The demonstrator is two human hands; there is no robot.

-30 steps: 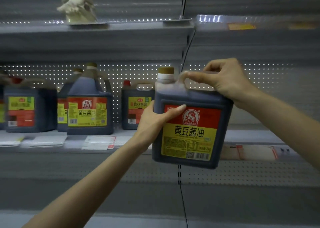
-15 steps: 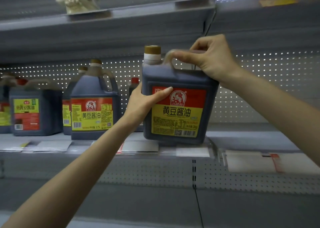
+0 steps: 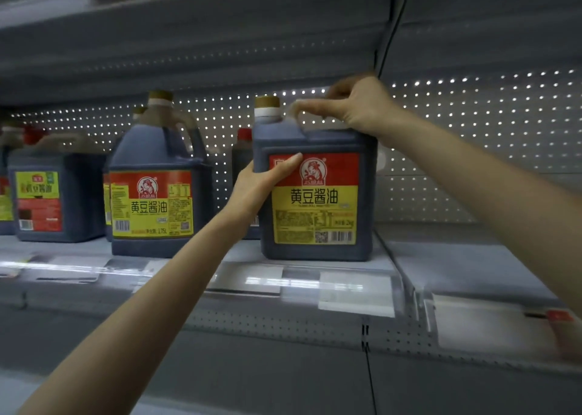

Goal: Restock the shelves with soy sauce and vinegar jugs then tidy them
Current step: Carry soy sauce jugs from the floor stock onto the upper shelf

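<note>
Seating heavy, rigid soy sauce jug (image 3: 315, 200) on shelf (image 3: 472, 266), with fingers of right hand (image 3: 359, 109) curled round top handle (image 3: 295, 113), left hand (image 3: 267, 178) clasping slick left corner.

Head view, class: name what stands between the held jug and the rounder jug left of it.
Head view: a red-capped dark jug, set further back, partly hidden by the left hand.

We see a square dark soy sauce jug (image 3: 315, 200), red-and-yellow label facing us, upright on the shelf (image 3: 466, 266), right of a rounder jug (image 3: 151, 200).
</note>
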